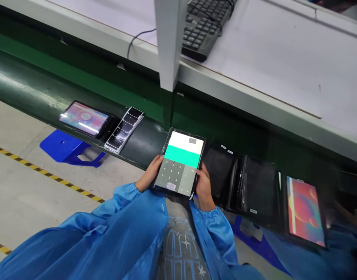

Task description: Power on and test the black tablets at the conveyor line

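Between my hands is a black-edged tablet [182, 153] in clear film, its screen lit with a calculator keypad below a green band and a white band. My left hand [151, 173] grips its left edge. The fingers of my right hand [203, 182] are round the right edge, with the thumb over the front. Left of the tablet, a stack of white-edged strips with black panels [124, 130] lies beside a lit tablet [84, 118]. Dark tablets [221, 167] lie close to my right hand.
More dark tablets [258, 186] and a tablet with a red and blue screen [305, 212] lie along the green belt [149, 144]. A white post [168, 46] and shelf edge [254, 99] stand beyond, with a keyboard [206, 27]. Blue stools [64, 147] are below; a person's blue sleeve shows at right.
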Tool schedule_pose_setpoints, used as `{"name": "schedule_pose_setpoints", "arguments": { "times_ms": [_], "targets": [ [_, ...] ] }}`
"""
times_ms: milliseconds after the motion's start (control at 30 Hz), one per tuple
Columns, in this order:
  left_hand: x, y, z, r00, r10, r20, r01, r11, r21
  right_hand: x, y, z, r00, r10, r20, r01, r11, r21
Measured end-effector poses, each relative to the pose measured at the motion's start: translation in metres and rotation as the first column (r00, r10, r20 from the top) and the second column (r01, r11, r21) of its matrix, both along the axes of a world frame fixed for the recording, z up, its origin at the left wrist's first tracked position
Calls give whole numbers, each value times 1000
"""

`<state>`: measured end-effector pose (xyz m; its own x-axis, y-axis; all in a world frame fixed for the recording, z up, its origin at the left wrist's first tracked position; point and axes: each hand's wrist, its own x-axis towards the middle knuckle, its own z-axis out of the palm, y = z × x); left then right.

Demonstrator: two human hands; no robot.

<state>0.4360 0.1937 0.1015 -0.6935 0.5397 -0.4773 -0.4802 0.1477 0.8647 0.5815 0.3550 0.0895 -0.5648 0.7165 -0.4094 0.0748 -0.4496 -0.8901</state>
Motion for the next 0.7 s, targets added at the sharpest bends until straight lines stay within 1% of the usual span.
{"name": "schedule_pose_setpoints", "arguments": {
  "times_ms": [67,100,167,233,300,433,500,567,633,700],
  "targets": [
    [-17,-17,3,999,3,-34,-5,999,-44,-21,-17,3,999,22,45,-21,999,-36],
    [-25,-26,4,998,0,-61,-3,998,-57,-33,-24,4,998,22,67,-20,999,-31],
    [-40,-43,5,993,-9,-117,2,998,-63,-56,-39,4,995,24,99,-27,999,32],
    [-57,-58,5,984,-27,-176,17,998,-60,-77,-53,2,991,46,124,-60,992,107],
    [-75,-72,4,973,-49,-226,36,998,-60,-95,-68,-5,987,45,154,-65,990,129],
    [-112,-94,1,968,-61,-242,45,996,-74,-122,-96,-19,964,-92,251,81,995,55],
    [-129,-104,-1,972,-72,-225,58,996,-70,-135,-108,-21,953,-122,277,115,993,38],
    [-142,-112,-4,973,-85,-215,73,995,-61,-148,-119,-17,967,-87,241,74,995,62],
    [-152,-119,-6,972,-92,-214,81,995,-62,-161,-127,-12,981,-23,191,-1,992,126],
    [-160,-125,-8,971,-105,-215,91,993,-73,-171,-133,-9,984,-1,180,-26,989,148]
  ]
}}
